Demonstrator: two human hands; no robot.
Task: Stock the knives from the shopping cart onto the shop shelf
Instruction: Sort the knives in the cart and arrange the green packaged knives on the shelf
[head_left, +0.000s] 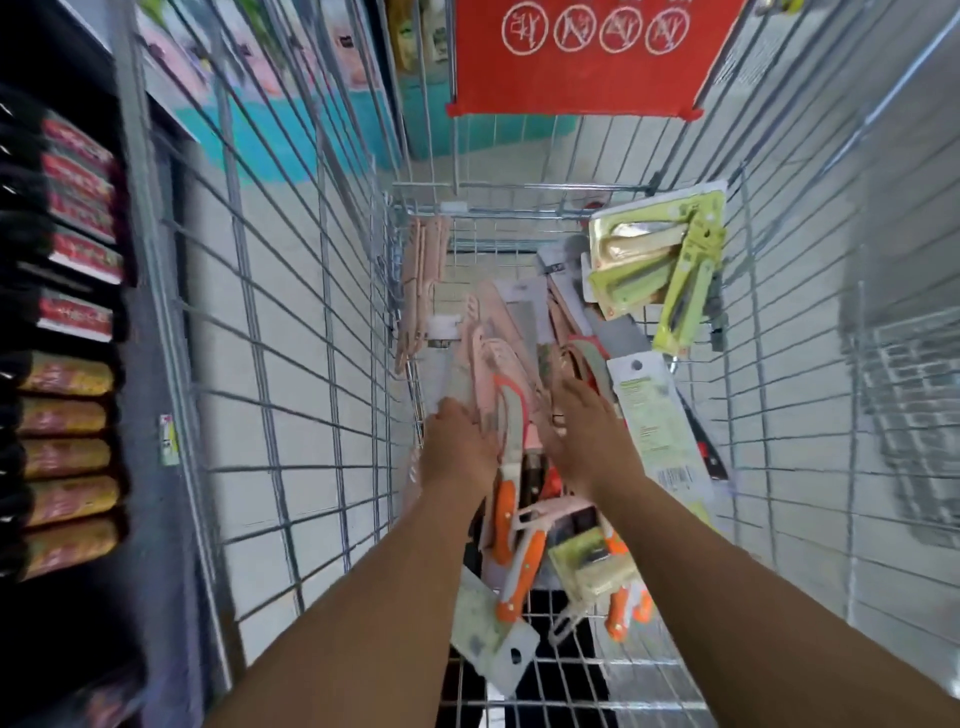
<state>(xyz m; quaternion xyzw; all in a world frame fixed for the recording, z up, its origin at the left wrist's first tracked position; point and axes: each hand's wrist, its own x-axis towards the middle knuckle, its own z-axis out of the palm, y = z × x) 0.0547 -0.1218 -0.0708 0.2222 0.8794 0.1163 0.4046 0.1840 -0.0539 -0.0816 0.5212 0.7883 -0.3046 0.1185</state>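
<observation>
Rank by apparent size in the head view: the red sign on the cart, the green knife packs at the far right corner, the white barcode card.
1. red sign, clearly largest.
2. green knife packs.
3. white barcode card, close to the green packs in apparent size, so ranks two and three are unsure.

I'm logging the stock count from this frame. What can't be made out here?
- Head view: fingertips of left hand and right hand, motion-blurred, grip unclear.
- Knives: overlapping in the cart, uncountable.
- Shelf labels: blurred.
</observation>
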